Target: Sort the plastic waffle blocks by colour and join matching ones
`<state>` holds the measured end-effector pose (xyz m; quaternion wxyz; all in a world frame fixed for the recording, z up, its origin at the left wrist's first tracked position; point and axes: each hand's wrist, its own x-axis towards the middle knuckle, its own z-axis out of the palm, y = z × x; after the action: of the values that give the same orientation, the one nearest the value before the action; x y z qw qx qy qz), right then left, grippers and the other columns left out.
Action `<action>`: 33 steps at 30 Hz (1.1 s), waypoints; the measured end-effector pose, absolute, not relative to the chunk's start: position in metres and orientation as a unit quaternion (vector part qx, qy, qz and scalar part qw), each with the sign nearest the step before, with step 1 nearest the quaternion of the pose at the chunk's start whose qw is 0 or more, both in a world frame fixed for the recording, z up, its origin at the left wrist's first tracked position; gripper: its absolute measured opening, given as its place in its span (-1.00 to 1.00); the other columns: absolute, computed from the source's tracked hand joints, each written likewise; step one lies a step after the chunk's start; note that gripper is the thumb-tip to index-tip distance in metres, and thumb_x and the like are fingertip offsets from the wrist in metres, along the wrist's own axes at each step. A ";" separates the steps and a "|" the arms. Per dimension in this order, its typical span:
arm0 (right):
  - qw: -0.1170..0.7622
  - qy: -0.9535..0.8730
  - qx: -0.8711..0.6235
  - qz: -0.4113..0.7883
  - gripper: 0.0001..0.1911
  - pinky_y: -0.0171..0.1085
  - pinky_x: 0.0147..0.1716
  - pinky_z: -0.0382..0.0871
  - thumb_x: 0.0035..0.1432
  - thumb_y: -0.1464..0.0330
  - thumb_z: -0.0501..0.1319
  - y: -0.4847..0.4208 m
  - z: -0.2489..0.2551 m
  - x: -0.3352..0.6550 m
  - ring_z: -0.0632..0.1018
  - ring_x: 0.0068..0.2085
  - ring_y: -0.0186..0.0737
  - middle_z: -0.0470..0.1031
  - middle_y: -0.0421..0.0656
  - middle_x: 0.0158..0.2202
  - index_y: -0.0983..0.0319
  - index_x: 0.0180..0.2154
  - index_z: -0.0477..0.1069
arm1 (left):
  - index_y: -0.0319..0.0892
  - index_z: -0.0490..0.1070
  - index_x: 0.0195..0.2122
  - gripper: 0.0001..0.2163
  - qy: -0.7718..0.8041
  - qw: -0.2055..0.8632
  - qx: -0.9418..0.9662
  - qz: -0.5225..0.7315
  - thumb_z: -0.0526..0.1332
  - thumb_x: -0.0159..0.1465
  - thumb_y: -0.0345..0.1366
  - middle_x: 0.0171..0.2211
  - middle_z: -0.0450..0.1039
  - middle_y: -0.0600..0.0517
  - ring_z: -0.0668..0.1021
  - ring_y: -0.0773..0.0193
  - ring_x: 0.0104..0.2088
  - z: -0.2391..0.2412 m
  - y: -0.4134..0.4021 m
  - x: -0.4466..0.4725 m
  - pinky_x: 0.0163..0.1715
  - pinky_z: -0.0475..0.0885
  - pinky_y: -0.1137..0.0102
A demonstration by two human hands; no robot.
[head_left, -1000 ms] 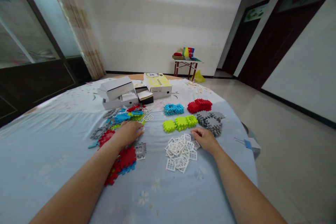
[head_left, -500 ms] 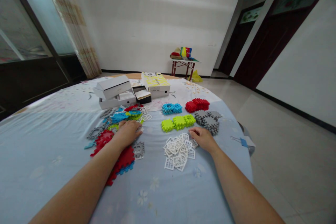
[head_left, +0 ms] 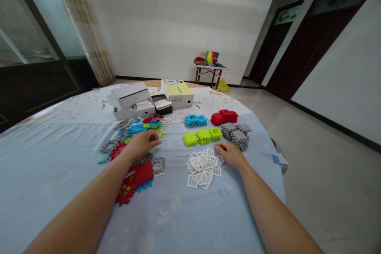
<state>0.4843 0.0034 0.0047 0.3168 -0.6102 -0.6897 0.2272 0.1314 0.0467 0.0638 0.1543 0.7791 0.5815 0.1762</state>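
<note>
My left hand (head_left: 142, 144) is just above a mixed heap of interlocking plastic tiles, its fingers curled together. Anything in those fingers is hidden. Beneath and around it are red tiles (head_left: 143, 172), blue tiles (head_left: 136, 128), a grey tile (head_left: 158, 165) and a few white lattice pieces (head_left: 166, 126). My right hand (head_left: 231, 154) rests at the right edge of a pile of white window-like lattice pieces (head_left: 202, 166), fingers bent inward; I cannot see whether they hold anything. Just beyond it lie grey tiles (head_left: 238, 135) and a row of lime-green tiles (head_left: 204, 136).
Blue tiles (head_left: 195, 120) and red tiles (head_left: 224, 116) form separate groups farther back. White boxes (head_left: 131, 94), an open black box (head_left: 162, 105) and a yellow-and-white box (head_left: 178, 93) stand at the back left. A blue binder clip (head_left: 276, 159) grips the cloth's right edge.
My left hand has lifted slightly off the heap, with its fingers curling in. My right hand has stayed beside the white pile. The view has shifted a little.
</note>
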 end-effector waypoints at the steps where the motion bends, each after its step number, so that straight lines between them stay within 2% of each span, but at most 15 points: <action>1: 0.317 -0.690 -0.609 0.229 -0.69 -0.33 -0.42 0.28 0.05 0.23 0.06 0.003 0.005 0.484 0.47 -0.42 -0.27 0.50 -0.17 -0.45 0.26 -0.28 0.47 | -0.17 0.38 -0.42 -0.71 0.568 0.188 0.776 0.199 0.11 0.05 -0.02 -0.49 0.42 0.06 0.44 0.27 -0.45 0.068 0.045 0.129 -0.43 0.28 0.40; 8: 0.315 -0.690 -0.612 0.226 -0.68 -0.31 -0.42 0.28 0.05 0.22 0.07 0.003 0.007 0.484 0.47 -0.42 -0.26 0.50 -0.16 -0.45 0.27 -0.29 0.48 | -0.20 0.40 -0.44 -0.69 0.489 0.379 0.743 0.256 0.20 0.00 -0.02 -0.54 0.44 0.09 0.44 0.36 -0.50 0.090 0.010 0.169 -0.50 0.32 0.45; 10: 0.313 -0.691 -0.611 0.227 -0.68 -0.32 -0.43 0.28 0.05 0.22 0.07 0.003 0.007 0.484 0.47 -0.43 -0.27 0.50 -0.17 -0.46 0.27 -0.30 0.48 | -0.20 0.41 -0.41 -0.71 0.475 0.420 0.725 0.268 0.20 0.02 -0.06 -0.49 0.49 0.06 0.48 0.34 -0.46 0.089 -0.002 0.193 -0.43 0.37 0.42; 13: 0.308 -0.690 -0.615 0.226 -0.68 -0.33 -0.45 0.27 0.05 0.23 0.06 0.002 0.007 0.484 0.46 -0.44 -0.28 0.49 -0.18 -0.47 0.26 -0.29 0.48 | -0.18 0.40 -0.23 -0.65 0.442 0.477 0.712 0.266 0.23 0.01 -0.10 -0.32 0.53 0.01 0.53 0.29 -0.31 0.089 -0.011 0.215 -0.27 0.41 0.35; 16: 0.310 -0.689 -0.614 0.230 -0.68 -0.34 -0.45 0.27 0.06 0.23 0.06 0.002 0.007 0.484 0.46 -0.44 -0.28 0.49 -0.18 -0.47 0.27 -0.27 0.47 | -0.18 0.37 -0.15 -0.60 0.452 0.448 0.719 0.281 0.21 0.03 -0.06 -0.20 0.51 -0.02 0.52 0.25 -0.21 0.094 -0.008 0.207 -0.15 0.39 0.30; 19: 0.314 -0.690 -0.610 0.230 -0.69 -0.34 -0.43 0.27 0.06 0.23 0.06 0.001 0.007 0.484 0.46 -0.43 -0.28 0.49 -0.18 -0.46 0.26 -0.28 0.47 | -0.18 0.38 -0.17 -0.59 0.477 0.394 0.732 0.284 0.16 0.05 -0.01 -0.19 0.50 -0.03 0.50 0.21 -0.18 0.102 -0.002 0.183 -0.12 0.37 0.26; 24: 0.317 -0.691 -0.611 0.224 -0.70 -0.33 -0.43 0.27 0.05 0.24 0.07 0.001 0.007 0.484 0.47 -0.42 -0.27 0.49 -0.19 -0.46 0.25 -0.30 0.47 | -0.13 0.41 -0.18 -0.60 0.501 0.290 0.782 0.232 0.09 0.09 0.03 -0.16 0.48 -0.02 0.48 0.18 -0.17 0.100 -0.004 0.158 -0.12 0.36 0.27; 27: 0.318 -0.692 -0.608 0.226 -0.69 -0.32 -0.42 0.28 0.05 0.23 0.06 0.001 0.007 0.484 0.47 -0.41 -0.26 0.50 -0.17 -0.45 0.26 -0.30 0.47 | -0.09 0.40 -0.13 -0.60 0.477 0.223 0.832 0.177 0.07 0.12 0.02 -0.09 0.42 -0.03 0.44 0.18 -0.10 0.093 -0.010 0.153 -0.06 0.30 0.27; 30: 0.313 -0.691 -0.610 0.229 -0.69 -0.32 -0.42 0.28 0.05 0.23 0.06 0.001 0.006 0.484 0.47 -0.41 -0.26 0.49 -0.18 -0.45 0.25 -0.30 0.47 | -0.04 0.36 -0.04 -0.57 0.449 0.196 0.866 0.098 0.11 0.09 0.01 -0.01 0.36 -0.03 0.38 0.15 -0.01 0.089 -0.014 0.145 0.02 0.22 0.28; 33: 0.309 -0.687 -0.616 0.231 -0.67 -0.32 -0.43 0.28 0.05 0.21 0.06 0.002 0.005 0.485 0.47 -0.41 -0.26 0.50 -0.17 -0.44 0.26 -0.28 0.47 | 0.00 0.28 0.04 -0.42 0.451 0.196 0.870 0.031 0.22 -0.03 0.01 0.04 0.30 -0.03 0.33 0.09 0.04 0.092 -0.017 0.131 0.05 0.18 0.26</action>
<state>0.4851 0.0017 0.0047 0.3089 -0.6155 -0.6871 0.2315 0.1310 -0.0170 0.0915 0.1960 0.8701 0.4512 0.0310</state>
